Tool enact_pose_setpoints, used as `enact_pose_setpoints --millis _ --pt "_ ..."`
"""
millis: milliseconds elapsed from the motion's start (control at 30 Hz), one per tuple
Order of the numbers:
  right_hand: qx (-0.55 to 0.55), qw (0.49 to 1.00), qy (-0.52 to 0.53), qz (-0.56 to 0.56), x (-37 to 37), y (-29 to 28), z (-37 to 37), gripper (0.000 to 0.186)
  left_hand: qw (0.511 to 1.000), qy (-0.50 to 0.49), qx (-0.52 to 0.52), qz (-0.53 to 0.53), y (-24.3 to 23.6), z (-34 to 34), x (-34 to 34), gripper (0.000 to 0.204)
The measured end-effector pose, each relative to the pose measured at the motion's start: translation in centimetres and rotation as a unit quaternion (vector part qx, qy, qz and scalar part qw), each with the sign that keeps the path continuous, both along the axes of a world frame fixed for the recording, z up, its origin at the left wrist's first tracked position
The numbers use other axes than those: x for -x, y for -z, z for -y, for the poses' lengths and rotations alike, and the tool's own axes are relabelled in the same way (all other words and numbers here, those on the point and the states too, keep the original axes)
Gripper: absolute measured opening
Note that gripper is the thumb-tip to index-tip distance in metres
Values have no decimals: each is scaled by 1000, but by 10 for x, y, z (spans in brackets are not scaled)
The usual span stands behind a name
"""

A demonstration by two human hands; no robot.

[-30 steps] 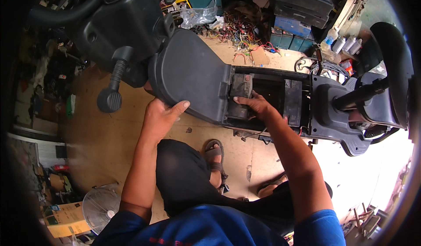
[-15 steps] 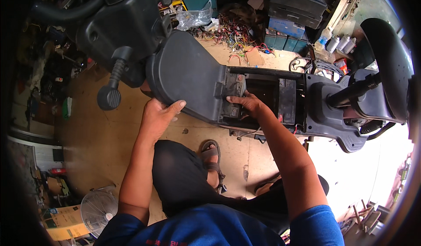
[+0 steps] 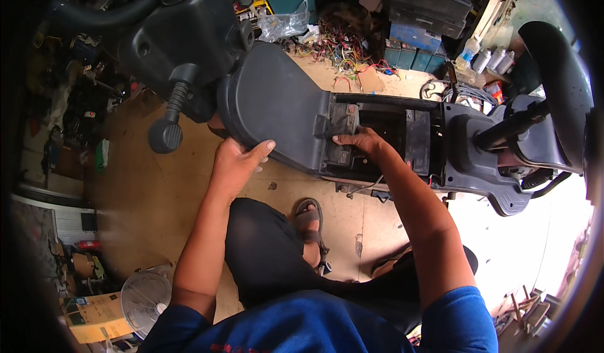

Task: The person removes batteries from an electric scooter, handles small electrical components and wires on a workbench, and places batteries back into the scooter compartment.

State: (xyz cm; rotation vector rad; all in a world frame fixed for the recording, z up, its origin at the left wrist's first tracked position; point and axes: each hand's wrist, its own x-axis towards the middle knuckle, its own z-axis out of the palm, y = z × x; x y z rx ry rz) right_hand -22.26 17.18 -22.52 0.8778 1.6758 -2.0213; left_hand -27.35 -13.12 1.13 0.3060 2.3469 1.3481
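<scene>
Right across the view the scooter [image 3: 465,130] is stretched, its column [image 3: 179,45] at the left end. Beside that column the grey panel [image 3: 277,104] is laid out flat, forward of the bay [image 3: 396,103], and the bay is left uncovered: so that much, it can be judged, is done. Down inside, two batteries are seen, the rear battery [image 3: 418,140] set crosswise near the far right end and the front battery [image 3: 343,121] lodged at the left end, just beside the panel. Between them a dark gap is left unfilled. Neither battery is clear of the bay, and nothing is closed over it; whether their wiring is joined up cannot be told.

Now the hands! By the left hand [image 3: 236,164] the panel's near edge is met, thumb parted from the fingers, which are partly tucked below; whether the edge is pinched cannot be told. By the right hand [image 3: 372,144] the front battery is touched, thumb laid across its top, the fingers sunk into the gap behind and hidden, so a firm grip cannot be confirmed. Smallest of all, a red wire [image 3: 430,180] is glimpsed by the rear battery's near end.
</scene>
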Motion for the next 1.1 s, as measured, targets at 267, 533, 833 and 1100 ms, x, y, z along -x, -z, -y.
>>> enact_pose_setpoints --millis 267,533,833,1100 --pt "-113 968 56 -218 16 6 -11 106 946 170 221 -163 -5 -19 -62 38" --pt "-312 929 40 -192 22 6 -16 106 790 440 296 -308 62 -98 -32 41" --pt "-188 978 80 -34 16 8 6 120 748 445 310 -382 131 -121 -16 56" --pt "-200 977 37 -69 17 -14 -6 102 731 453 298 -414 156 -108 -15 64"
